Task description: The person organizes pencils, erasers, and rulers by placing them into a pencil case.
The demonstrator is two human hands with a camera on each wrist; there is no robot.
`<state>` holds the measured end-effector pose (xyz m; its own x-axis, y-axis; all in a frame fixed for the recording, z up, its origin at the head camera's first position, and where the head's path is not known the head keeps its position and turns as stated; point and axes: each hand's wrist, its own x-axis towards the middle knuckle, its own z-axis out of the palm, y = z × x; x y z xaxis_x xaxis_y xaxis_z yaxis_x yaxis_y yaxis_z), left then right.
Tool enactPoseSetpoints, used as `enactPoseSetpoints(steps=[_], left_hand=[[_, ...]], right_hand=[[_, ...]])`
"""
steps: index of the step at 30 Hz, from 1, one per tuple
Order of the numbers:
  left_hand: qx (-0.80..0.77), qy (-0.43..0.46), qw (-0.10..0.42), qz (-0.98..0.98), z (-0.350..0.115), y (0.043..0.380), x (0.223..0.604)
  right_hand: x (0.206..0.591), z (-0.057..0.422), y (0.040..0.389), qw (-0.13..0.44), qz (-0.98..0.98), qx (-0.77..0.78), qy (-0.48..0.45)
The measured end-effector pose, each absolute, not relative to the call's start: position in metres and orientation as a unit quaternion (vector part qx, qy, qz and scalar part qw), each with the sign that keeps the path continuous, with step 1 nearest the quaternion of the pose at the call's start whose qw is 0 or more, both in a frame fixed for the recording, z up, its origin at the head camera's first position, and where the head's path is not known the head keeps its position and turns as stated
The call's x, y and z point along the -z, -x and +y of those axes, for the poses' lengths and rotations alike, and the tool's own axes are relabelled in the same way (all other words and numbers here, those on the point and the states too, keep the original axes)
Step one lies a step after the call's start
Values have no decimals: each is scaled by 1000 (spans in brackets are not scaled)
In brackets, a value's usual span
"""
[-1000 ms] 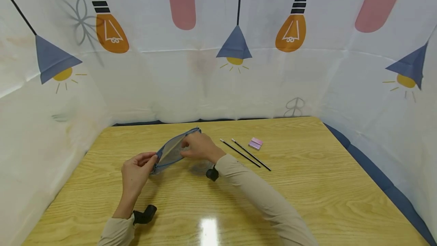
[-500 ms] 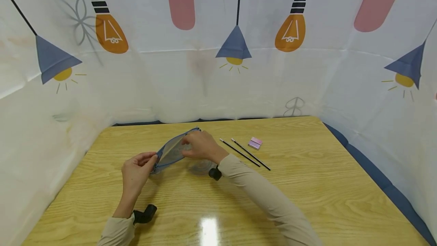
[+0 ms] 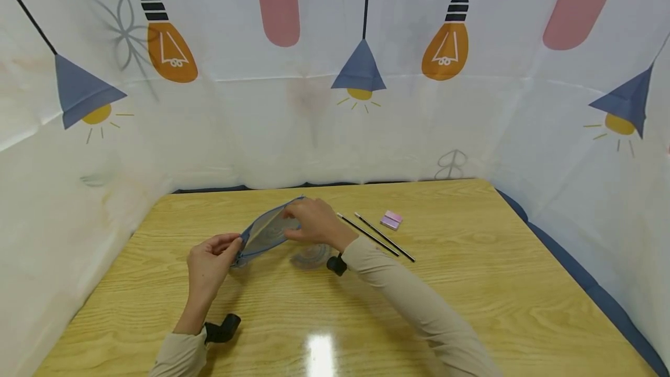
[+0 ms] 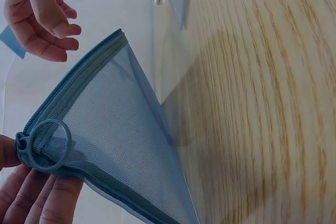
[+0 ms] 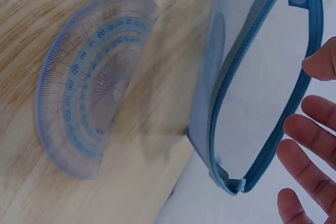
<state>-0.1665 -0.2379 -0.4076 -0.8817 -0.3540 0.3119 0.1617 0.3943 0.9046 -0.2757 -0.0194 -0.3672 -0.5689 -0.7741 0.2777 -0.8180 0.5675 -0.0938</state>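
Observation:
A blue mesh zip pouch [image 3: 260,238] is held up off the table with its zipped mouth gaping. My left hand [image 3: 208,266] pinches one end of the mouth, beside the ring-shaped zip pull [image 4: 51,145]. At the far end my right hand [image 3: 318,226] hovers by the rim, fingers loosely bent; in the left wrist view a gap shows between it and the pouch. A clear protractor [image 5: 79,87] lies flat on the table below the right hand. Something faint and rounded shows through the mesh; its kind is unclear.
Two dark pencils [image 3: 384,236] with white ends lie side by side on the wooden table [image 3: 471,284], right of the right hand. Beyond them sits a small pink and purple block [image 3: 391,220]. A patterned white curtain [image 3: 251,132] hangs around the table.
My right hand has shifted slightly right, away from the pouch's rim, and its fingers have spread a little. More of the protractor now shows. My left hand keeps its place.

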Motion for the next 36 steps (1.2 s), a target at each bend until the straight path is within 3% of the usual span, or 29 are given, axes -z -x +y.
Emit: enactPoseSetpoints(steps=[36], left_hand=[[544, -65, 238, -802, -237, 168, 407]], right_hand=[[358, 17, 260, 63, -860, -73, -501]])
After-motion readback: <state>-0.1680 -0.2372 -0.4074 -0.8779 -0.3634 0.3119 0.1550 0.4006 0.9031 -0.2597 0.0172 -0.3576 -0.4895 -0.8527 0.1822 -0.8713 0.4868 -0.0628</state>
